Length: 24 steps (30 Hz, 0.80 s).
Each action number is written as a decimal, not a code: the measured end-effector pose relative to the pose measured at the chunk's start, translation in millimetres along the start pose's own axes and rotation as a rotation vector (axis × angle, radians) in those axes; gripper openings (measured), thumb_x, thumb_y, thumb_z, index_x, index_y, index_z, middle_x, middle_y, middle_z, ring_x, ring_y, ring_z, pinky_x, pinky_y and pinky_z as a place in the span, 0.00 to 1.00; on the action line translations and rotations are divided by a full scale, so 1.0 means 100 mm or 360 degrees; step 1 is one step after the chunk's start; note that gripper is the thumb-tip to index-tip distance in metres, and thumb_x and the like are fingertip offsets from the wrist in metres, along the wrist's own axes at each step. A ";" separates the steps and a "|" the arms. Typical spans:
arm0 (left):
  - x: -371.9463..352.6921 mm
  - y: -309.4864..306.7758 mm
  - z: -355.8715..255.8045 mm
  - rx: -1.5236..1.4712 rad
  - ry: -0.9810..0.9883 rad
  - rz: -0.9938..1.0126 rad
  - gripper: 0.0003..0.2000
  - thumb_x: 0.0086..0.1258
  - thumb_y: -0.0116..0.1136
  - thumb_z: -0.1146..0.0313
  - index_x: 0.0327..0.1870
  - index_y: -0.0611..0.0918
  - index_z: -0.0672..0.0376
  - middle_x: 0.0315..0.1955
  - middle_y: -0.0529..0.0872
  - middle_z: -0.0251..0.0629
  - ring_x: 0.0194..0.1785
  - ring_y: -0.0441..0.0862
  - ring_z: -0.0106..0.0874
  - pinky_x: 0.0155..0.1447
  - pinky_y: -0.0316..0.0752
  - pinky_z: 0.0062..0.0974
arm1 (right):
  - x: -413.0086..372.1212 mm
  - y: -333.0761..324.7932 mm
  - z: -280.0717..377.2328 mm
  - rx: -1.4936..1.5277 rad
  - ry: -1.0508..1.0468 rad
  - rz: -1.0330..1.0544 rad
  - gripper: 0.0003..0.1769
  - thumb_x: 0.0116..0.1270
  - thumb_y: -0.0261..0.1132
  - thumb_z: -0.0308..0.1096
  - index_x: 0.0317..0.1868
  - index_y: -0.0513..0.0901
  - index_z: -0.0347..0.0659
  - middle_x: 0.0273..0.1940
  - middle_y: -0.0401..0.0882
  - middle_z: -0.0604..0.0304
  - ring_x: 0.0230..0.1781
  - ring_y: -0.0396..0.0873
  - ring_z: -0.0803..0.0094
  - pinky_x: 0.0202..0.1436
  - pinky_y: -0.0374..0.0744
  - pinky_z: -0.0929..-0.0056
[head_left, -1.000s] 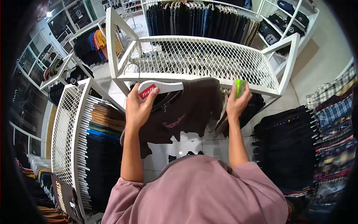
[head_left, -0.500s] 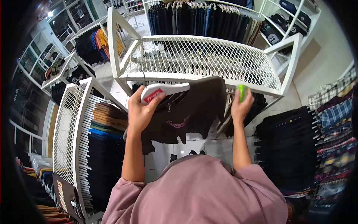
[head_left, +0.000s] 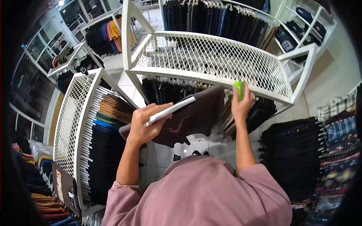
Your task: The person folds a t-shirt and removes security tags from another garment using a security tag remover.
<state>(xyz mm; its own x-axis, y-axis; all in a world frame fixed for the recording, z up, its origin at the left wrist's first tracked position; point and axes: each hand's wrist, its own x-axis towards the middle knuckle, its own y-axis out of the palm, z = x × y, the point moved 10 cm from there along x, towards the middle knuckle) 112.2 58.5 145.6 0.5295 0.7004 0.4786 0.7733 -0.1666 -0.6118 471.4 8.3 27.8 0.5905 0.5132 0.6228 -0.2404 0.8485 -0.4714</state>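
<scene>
My left hand [head_left: 145,122] grips a white plastic hanger [head_left: 177,107], which now shows mostly its narrow edge. From the hanger drapes a dark brown T-shirt [head_left: 205,109] with a small pink print on its front. To the right of the shirt, my right hand [head_left: 242,105] is closed around a small bright green object [head_left: 238,90], whose kind I cannot tell. That hand overlaps the front bar of a white mesh-topped rack [head_left: 177,73] in this view.
Dark garments [head_left: 162,90] hang beneath the mesh rack. Another mesh-topped rack [head_left: 79,101] with brown and black clothes stands at left. To the right hang black garments [head_left: 290,158] and plaid shirts [head_left: 339,124]. Trousers [head_left: 211,22] hang behind, and caps [head_left: 303,15] sit on shelves.
The hanger has turned in my left hand from showing its flat face and red label to showing its edge. The shirt tilts with it. My right hand has moved slightly up and left.
</scene>
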 end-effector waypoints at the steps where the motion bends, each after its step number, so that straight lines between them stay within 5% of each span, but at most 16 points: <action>1: -0.06 -0.02 -0.01 0.0083 0.0039 -0.0029 0.16 0.63 0.69 0.77 0.53 0.90 0.57 0.24 0.85 0.41 0.24 0.82 0.34 0.33 0.76 0.30 | 0.07 -0.18 0.16 0.0127 -0.0035 -0.0028 0.34 0.76 0.65 0.52 0.74 0.73 0.40 0.52 0.75 0.48 0.52 0.79 0.50 0.56 0.78 0.56; 4: -0.14 0.00 -0.01 0.0410 0.0100 0.0087 0.21 0.58 0.71 0.76 0.55 0.90 0.54 0.23 0.81 0.37 0.24 0.81 0.33 0.32 0.76 0.30 | 0.12 -0.36 0.97 0.0437 -0.0026 0.0273 0.33 0.75 0.67 0.51 0.74 0.75 0.44 0.51 0.76 0.49 0.51 0.79 0.54 0.55 0.79 0.60; 7: -0.15 0.08 -0.22 0.0719 0.0496 0.0111 0.35 0.45 0.74 0.70 0.63 0.86 0.47 0.22 0.76 0.31 0.25 0.79 0.31 0.32 0.77 0.30 | -0.05 -0.23 1.67 0.0563 -0.0588 0.0445 0.32 0.70 0.71 0.51 0.72 0.79 0.52 0.51 0.76 0.50 0.47 0.81 0.55 0.50 0.82 0.61; 10: -0.24 0.10 -0.25 0.0917 0.0665 0.0045 0.34 0.47 0.75 0.66 0.64 0.86 0.48 0.23 0.76 0.27 0.26 0.78 0.28 0.33 0.76 0.28 | -0.05 -0.03 1.59 0.0277 -0.0747 0.0372 0.32 0.70 0.71 0.54 0.71 0.80 0.55 0.52 0.77 0.50 0.45 0.83 0.56 0.47 0.84 0.60; 13: -0.34 0.08 -0.23 0.1056 0.0716 0.0024 0.32 0.50 0.74 0.64 0.64 0.86 0.47 0.24 0.76 0.26 0.27 0.77 0.27 0.33 0.76 0.27 | 0.25 0.39 0.56 0.0033 0.0078 0.0641 0.31 0.74 0.65 0.58 0.71 0.80 0.55 0.53 0.76 0.50 0.45 0.84 0.57 0.45 0.84 0.62; 16: -0.35 0.05 -0.20 0.1118 0.0712 0.0023 0.31 0.54 0.72 0.64 0.64 0.86 0.45 0.25 0.75 0.24 0.28 0.76 0.25 0.34 0.74 0.26 | 0.41 0.06 0.58 0.0164 -0.0189 0.0229 0.30 0.74 0.66 0.56 0.69 0.82 0.49 0.51 0.79 0.49 0.45 0.84 0.56 0.49 0.83 0.61; 19: -0.36 0.10 -0.18 0.1178 0.0718 0.0099 0.29 0.56 0.69 0.65 0.64 0.85 0.43 0.25 0.74 0.23 0.29 0.75 0.24 0.34 0.73 0.25 | 0.35 -0.10 1.30 0.0499 -0.0241 0.0468 0.29 0.72 0.68 0.50 0.68 0.82 0.46 0.50 0.79 0.48 0.47 0.84 0.55 0.52 0.83 0.59; 22: -0.32 0.14 -0.20 0.1176 0.0781 0.0117 0.28 0.57 0.67 0.66 0.64 0.86 0.42 0.27 0.74 0.22 0.31 0.75 0.23 0.36 0.73 0.25 | 0.05 -0.07 1.97 0.0507 -0.0706 0.0753 0.29 0.66 0.69 0.40 0.68 0.82 0.46 0.50 0.79 0.48 0.47 0.83 0.53 0.53 0.83 0.59; 24: -0.33 0.13 -0.19 0.1203 0.0797 0.0124 0.28 0.57 0.67 0.66 0.64 0.86 0.42 0.27 0.74 0.22 0.30 0.75 0.23 0.36 0.73 0.25 | -0.05 0.09 1.94 0.0355 -0.0806 0.0816 0.30 0.66 0.69 0.42 0.69 0.81 0.47 0.51 0.78 0.48 0.43 0.84 0.54 0.49 0.85 0.60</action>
<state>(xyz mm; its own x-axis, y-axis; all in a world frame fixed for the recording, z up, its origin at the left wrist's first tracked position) 111.5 20.1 134.5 0.7969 0.2935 0.5281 0.3875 0.4224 -0.8194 316.7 38.7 141.9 -0.0508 0.8015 0.5959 -0.5715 0.4660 -0.6754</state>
